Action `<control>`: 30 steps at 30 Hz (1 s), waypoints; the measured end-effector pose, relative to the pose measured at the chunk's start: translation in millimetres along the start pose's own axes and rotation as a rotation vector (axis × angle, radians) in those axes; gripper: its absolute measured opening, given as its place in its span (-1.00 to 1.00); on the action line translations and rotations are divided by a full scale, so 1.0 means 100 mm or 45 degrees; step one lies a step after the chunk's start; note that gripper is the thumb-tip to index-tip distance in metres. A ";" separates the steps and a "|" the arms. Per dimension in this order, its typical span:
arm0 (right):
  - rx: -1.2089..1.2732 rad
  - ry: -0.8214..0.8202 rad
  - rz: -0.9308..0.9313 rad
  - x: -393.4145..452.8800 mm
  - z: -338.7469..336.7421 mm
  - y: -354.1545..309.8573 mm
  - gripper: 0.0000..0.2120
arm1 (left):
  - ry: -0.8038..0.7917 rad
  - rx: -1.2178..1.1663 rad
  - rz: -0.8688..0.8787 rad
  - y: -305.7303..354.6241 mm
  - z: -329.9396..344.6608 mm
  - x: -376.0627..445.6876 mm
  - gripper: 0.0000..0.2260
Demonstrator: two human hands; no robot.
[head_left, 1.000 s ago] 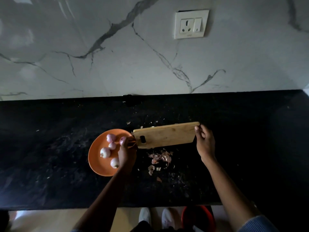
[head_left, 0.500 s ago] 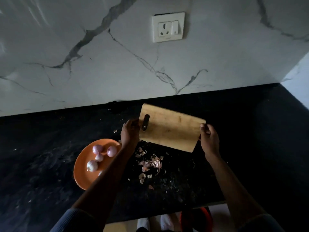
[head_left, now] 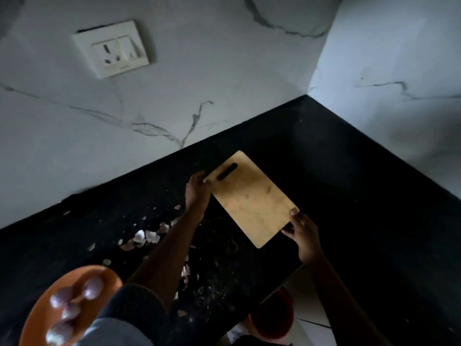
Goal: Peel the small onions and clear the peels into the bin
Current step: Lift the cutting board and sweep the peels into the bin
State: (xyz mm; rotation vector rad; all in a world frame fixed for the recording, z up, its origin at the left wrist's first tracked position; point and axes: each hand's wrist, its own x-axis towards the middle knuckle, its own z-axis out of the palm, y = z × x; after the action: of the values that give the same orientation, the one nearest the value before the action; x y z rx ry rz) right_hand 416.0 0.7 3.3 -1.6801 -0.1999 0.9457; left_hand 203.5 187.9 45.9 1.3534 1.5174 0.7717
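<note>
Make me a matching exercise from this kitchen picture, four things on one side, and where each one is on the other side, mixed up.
Things:
1. cutting board
2. peeled onions
3. onion peels
4. red bin

Places:
A. on the orange plate
B. on the floor below the counter edge
C. held between the left hand and right hand
D. loose on the black counter

Pairs: 1-C, 2-A, 3-D, 4-B

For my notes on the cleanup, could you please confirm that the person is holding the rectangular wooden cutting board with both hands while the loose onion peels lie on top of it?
Not quite. The head view shows the left hand and right hand holding the rectangular wooden cutting board, but its face is bare. The loose onion peels lie on the black countertop, left of the board.
</note>
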 end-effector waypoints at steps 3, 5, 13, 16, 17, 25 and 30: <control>-0.030 0.065 0.077 0.04 -0.03 0.08 -0.70 | -0.126 -0.007 -0.080 -0.16 0.32 -0.19 -0.69; 0.090 0.096 0.144 0.05 0.04 0.11 -0.75 | -0.142 -0.077 -0.143 -0.23 0.42 -0.33 -0.72; -0.399 0.098 -0.025 0.09 0.18 0.15 -0.78 | -0.185 -0.024 -0.173 -0.46 0.33 -0.51 -0.73; -0.593 0.182 -0.098 0.10 0.21 0.15 -0.76 | -0.184 -0.030 -0.175 -0.51 0.28 -0.52 -0.73; -0.587 0.225 -0.099 0.10 0.22 0.15 -0.72 | -0.185 -0.041 -0.179 -0.54 0.27 -0.53 -0.74; -0.784 0.199 -0.466 -0.15 0.47 -0.08 -0.80 | -0.038 -0.243 -0.141 -0.77 -0.17 -0.75 -0.86; -0.964 -0.600 -0.783 -0.30 1.45 -0.06 -0.72 | 0.341 -0.376 -0.119 -0.96 -0.90 -0.89 -0.85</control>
State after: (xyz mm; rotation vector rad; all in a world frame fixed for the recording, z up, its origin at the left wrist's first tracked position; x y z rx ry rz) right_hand 300.6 93.0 17.4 -1.8373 -1.4513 0.8086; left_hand 79.6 94.1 12.9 0.9831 1.5845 1.1034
